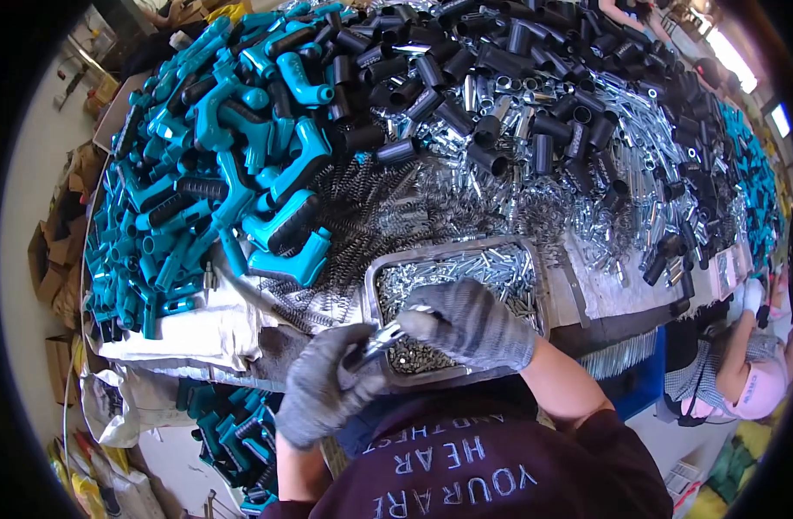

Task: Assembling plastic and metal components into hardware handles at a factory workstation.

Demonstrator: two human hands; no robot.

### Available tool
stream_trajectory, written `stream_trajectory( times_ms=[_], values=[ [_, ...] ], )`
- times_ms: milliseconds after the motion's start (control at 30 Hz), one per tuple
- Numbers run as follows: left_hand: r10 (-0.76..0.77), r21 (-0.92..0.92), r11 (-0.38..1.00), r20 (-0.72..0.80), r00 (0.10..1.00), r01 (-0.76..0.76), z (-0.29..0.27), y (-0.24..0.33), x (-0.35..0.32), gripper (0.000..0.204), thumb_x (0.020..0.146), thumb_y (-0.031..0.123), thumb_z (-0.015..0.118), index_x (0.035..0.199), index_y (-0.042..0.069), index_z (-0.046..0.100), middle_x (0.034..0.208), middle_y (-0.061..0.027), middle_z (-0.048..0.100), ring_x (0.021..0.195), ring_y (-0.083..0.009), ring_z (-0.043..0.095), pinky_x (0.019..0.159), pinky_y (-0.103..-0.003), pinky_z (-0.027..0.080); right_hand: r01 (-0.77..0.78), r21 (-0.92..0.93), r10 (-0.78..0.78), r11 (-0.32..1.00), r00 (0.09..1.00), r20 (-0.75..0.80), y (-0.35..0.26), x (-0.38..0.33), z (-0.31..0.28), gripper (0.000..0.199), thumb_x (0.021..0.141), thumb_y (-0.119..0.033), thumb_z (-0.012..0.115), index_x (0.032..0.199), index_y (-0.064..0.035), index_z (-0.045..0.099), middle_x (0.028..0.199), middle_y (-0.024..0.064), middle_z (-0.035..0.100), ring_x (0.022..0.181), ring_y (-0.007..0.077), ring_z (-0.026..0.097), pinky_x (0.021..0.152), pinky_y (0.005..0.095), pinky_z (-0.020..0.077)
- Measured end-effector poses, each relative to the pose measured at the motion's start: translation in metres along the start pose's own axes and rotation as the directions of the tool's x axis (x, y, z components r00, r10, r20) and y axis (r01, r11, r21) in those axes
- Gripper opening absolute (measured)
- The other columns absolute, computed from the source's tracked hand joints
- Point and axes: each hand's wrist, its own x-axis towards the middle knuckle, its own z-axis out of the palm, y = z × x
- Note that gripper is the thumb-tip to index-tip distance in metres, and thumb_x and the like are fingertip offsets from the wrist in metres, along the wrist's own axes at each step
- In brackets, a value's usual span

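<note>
Both my hands wear grey knit gloves. My left hand is closed around a small shiny metal part at the near edge of a metal tray. My right hand pinches the other end of the same metal part over the tray. The tray holds several small silver metal pins and dark bits. Just behind the tray lie dark coil springs in a heap.
A big pile of teal and black plastic handles fills the table's left side. Black tubes and silver metal sleeves cover the back and right. Another person sits at the right. More teal handles lie below the table.
</note>
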Motion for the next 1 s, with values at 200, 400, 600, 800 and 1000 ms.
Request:
stream_trajectory(
  times_ms=[200, 400, 600, 800, 1000],
  values=[
    [-0.179, -0.242, 0.967, -0.443, 0.878, 0.075, 0.053, -0.067, -0.010, 0.023, 0.092, 0.017, 0.060, 0.104, -0.002, 0.062, 0.083, -0.0121, 0.065, 0.076, -0.0176, 0.059, 0.070, -0.032, 0.048, -0.170, 0.195, 0.206, 0.966, 0.962, -0.182, 0.039, 0.081, -0.045, 0.018, 0.091, -0.014, 0.061, 0.108, -0.0093, 0.063, 0.105, 0.0115, 0.064, 0.097, 0.0184, 0.064, 0.083, 0.0312, 0.0538],
    [-0.231, -0.238, 0.964, -0.528, 0.817, 0.118, 0.059, -0.083, -0.014, 0.027, 0.092, 0.020, 0.062, 0.105, -0.004, 0.063, 0.083, -0.0123, 0.065, 0.076, -0.0154, 0.057, 0.071, -0.032, 0.048, -0.490, -0.842, 0.206, 0.226, 0.869, -0.450, 0.109, 0.159, -0.067, 0.022, 0.082, -0.011, 0.060, 0.100, -0.0096, 0.071, 0.113, 0.0134, 0.063, 0.104, 0.0269, 0.063, 0.083, 0.0367, 0.0525],
    [-0.170, -0.230, 0.971, -0.501, 0.849, 0.058, 0.057, -0.083, -0.011, 0.027, 0.090, 0.019, 0.063, 0.105, -0.004, 0.063, 0.083, -0.0161, 0.066, 0.077, -0.0192, 0.061, 0.073, -0.034, 0.049, -0.548, -0.716, 0.285, 0.432, 0.836, -0.468, 0.069, 0.136, -0.097, 0.031, 0.084, -0.025, 0.065, 0.108, -0.0060, 0.064, 0.103, 0.0161, 0.067, 0.098, 0.0336, 0.065, 0.081, 0.0409, 0.0533],
    [-0.238, -0.313, 0.946, -0.483, 0.843, 0.088, 0.054, -0.084, -0.014, 0.027, 0.089, 0.018, 0.065, 0.104, -0.004, 0.063, 0.085, -0.0151, 0.066, 0.079, -0.0160, 0.062, 0.072, -0.032, 0.049, -0.149, -0.273, 0.040, 0.951, 0.929, -0.368, 0.042, 0.063, -0.083, 0.033, 0.085, -0.026, 0.070, 0.111, -0.0067, 0.062, 0.089, 0.0095, 0.068, 0.076, 0.0187, 0.063, 0.070, 0.0293, 0.0522],
    [-0.194, -0.176, 0.966, -0.021, 0.981, 0.188, 0.023, -0.026, -0.006, 0.039, 0.081, 0.027, 0.076, 0.106, -0.001, 0.065, 0.083, -0.0147, 0.068, 0.074, -0.0216, 0.067, 0.069, -0.033, 0.052, -0.169, 0.035, 0.164, 0.985, 0.980, 0.117, 0.011, -0.017, -0.043, 0.035, 0.082, -0.023, 0.073, 0.114, -0.0103, 0.066, 0.091, 0.0070, 0.071, 0.080, 0.0165, 0.066, 0.072, 0.0301, 0.0522]
  ],
)
